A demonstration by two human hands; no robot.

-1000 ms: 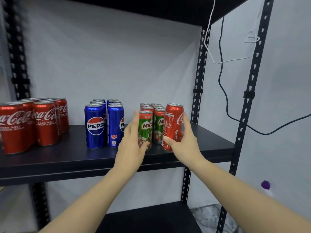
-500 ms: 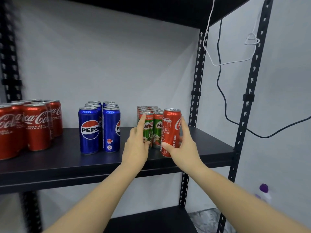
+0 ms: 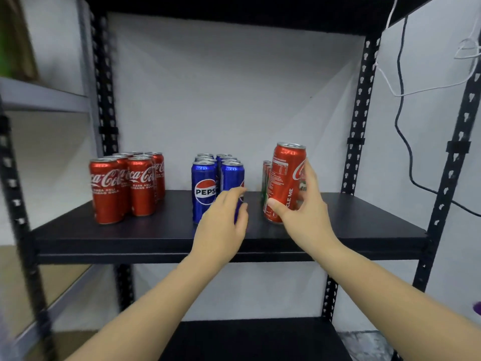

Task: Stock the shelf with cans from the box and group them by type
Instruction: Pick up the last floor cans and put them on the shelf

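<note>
Half a second earlier the tall red aluminium Coca-Cola can stood upright beside the green Milo cans; now the right hand had tipped it leftward, apparently lifting it off the black metal shelf, thumb and fingers wrapped round its lower body. The left hand had let go of the Milo cans and hovered in front of the blue Pepsi cans, fingers loosely curled, holding nothing. This looked like a regrouping step: the stray can probably needed carrying left, past the Pepsi cans, to the red Coca-Cola group.
</note>
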